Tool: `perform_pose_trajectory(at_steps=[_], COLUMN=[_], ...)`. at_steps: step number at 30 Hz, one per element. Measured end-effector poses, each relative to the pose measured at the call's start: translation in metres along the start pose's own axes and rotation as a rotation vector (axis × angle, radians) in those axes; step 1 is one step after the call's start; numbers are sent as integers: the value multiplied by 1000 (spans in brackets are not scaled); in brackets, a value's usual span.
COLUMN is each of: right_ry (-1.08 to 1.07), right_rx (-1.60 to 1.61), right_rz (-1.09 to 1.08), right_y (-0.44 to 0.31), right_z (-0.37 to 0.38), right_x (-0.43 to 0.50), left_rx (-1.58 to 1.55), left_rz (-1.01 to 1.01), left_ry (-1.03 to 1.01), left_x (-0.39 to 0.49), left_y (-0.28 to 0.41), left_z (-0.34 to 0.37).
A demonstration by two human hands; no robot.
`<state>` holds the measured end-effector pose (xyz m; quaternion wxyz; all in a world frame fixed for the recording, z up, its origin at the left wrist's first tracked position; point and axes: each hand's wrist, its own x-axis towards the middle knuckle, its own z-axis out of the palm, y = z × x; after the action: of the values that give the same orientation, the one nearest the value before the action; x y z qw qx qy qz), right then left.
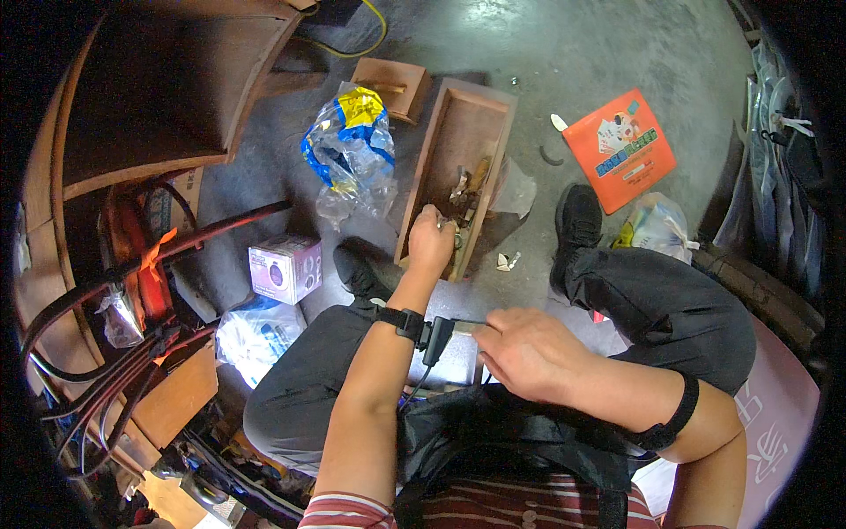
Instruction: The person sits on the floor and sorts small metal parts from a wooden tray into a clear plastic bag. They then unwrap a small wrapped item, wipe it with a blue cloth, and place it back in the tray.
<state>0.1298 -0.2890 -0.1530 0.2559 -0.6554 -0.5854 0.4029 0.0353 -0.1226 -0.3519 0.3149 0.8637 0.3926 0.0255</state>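
Observation:
My left hand (431, 243) reaches over the near end of a long wooden drawer (423, 165) on the floor. Its fingers curl down beside small metal hardware pieces (459, 184), and whether they grip one is hidden. A black strap (400, 320) with a small black device (438, 340) is on my left wrist. My right hand (529, 350) is in front of my lap, fingers closed on a thin, light flat piece (468, 326); most of it is covered by the hand. Under it lies a pale, shiny flat surface (446, 364).
A crumpled plastic bag (350, 149) lies left of the drawer, near a small wooden box (403, 82). A purple-white carton (284, 268) stands by my left foot. An orange printed sheet (621, 152) and a tied plastic bag (657, 228) are at right. Hoses (218, 235) project from the left cabinet.

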Motion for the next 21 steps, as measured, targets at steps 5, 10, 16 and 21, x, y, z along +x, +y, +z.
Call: perform_pose_trajectory(at_steps=[5, 10, 16, 21], right_ry=[-28, 123, 75, 69], right_rx=[-91, -169, -166, -161], right_rz=[24, 92, 77, 148], right_y=[2, 9, 4, 2], right_z=[-8, -19, -19, -34], right_x=[2, 8, 11, 20], left_rx=[-854, -437, -59, 31], left_rz=[-465, -259, -99, -84], left_ry=[-168, -58, -38, -70], left_x=[-16, -28, -36, -36], left_y=[-3, -4, -3, -5], left_z=[-13, -5, 7, 3])
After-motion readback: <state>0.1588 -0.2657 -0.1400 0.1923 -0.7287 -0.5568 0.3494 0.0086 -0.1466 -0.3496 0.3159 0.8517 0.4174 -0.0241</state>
